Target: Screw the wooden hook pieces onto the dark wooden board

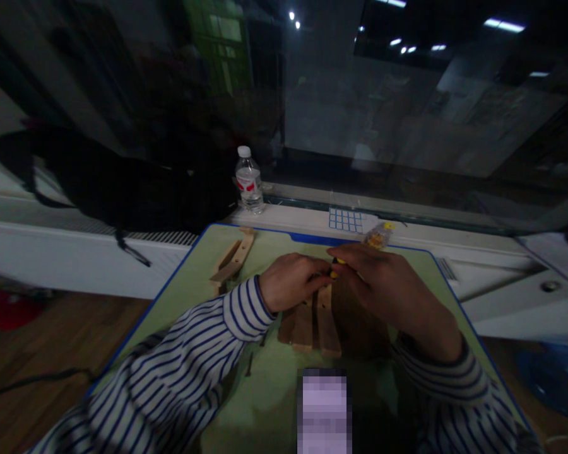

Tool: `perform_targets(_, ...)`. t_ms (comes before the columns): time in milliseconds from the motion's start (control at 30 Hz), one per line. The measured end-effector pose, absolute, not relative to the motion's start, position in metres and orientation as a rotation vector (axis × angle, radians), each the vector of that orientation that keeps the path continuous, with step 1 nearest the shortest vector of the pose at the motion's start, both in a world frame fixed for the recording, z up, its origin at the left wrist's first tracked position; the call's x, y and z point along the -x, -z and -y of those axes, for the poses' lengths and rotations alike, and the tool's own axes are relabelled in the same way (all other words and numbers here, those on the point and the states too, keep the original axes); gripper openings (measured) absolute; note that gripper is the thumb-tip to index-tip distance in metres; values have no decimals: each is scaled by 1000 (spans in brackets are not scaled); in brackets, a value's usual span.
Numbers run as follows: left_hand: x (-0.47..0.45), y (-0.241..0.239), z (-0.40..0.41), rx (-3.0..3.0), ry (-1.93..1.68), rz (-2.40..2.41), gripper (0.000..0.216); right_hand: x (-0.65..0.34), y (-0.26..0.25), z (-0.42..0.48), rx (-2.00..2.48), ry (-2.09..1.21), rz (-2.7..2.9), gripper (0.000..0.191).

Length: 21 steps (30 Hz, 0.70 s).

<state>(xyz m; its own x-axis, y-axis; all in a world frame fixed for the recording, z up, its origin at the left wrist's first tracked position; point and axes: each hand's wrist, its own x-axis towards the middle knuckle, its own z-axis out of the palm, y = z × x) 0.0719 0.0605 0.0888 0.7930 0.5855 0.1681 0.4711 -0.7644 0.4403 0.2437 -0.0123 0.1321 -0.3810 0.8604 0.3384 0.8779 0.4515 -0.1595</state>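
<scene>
My right hand (388, 284) is closed around a small yellow-and-black tool (334, 273) that looks like a screwdriver; most of it is hidden by the fingers. My left hand (291, 280) pinches close beside the tool's lower end, and what sits between its fingertips cannot be made out. Beneath both hands, two light wooden pieces (329, 331) with dark holes lie side by side on a brown wooden board (362, 321). Two more curved wooden pieces (236, 258) with holes rest together at the far left of the table.
The green table (184, 284) has a blue rim. A screw (248, 364) lies near my left sleeve, and a pixelated phone-shaped item (324, 410) at the front. On the sill behind are a water bottle (250, 183), a plastic bag (377, 236) and a black bag (137, 183).
</scene>
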Motion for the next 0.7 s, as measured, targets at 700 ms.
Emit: perform_targets(700, -72, -92, -59, -2643, -420, -923, 23, -242, -134, 12, 1530, 89, 2334, 35)
